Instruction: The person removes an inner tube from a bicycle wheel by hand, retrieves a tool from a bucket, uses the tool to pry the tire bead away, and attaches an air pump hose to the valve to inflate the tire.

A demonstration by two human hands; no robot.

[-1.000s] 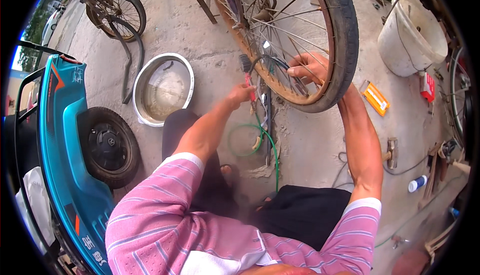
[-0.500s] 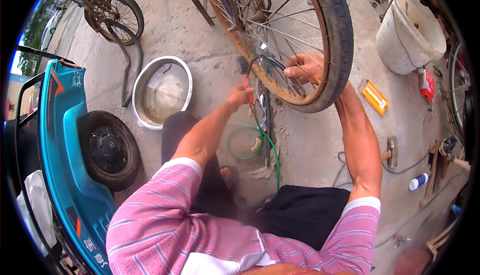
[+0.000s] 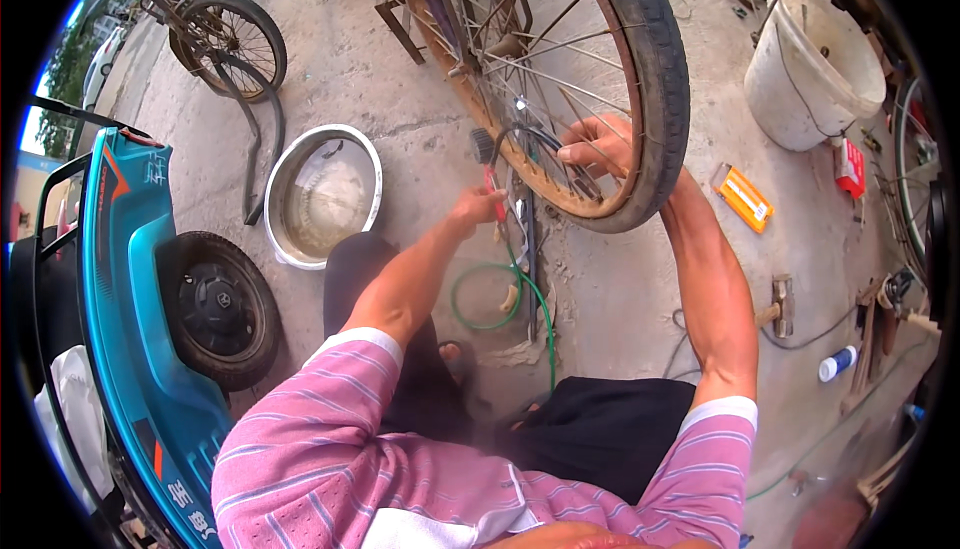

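Note:
A rusty-rimmed bicycle wheel (image 3: 655,79) with a black tyre stands tilted in front of me. My left hand (image 3: 478,205) is wrapped round the red handle of a tyre inflator (image 3: 490,147), which has a dark round gauge-like head. A green air hose (image 3: 545,309) runs down from it and loops on the ground. From its top a short black hose (image 3: 528,130) curves over the near rim to my right hand (image 3: 598,146). That hand reaches in among the spokes, fingers pinched at the hose's end by the inner rim. The valve itself is hidden.
Left of my knee sits a metal basin (image 3: 325,194) of water, beside a teal vehicle (image 3: 135,279). A white bucket (image 3: 810,69), an orange box (image 3: 742,197), a red box (image 3: 850,168) and a hammer (image 3: 782,306) stand or lie to the right. Another wheel (image 3: 235,39) is far left.
The wheel appears slightly further left in view. My right hand has shifted a little left and down at the hose end; my left hand still grips the inflator.

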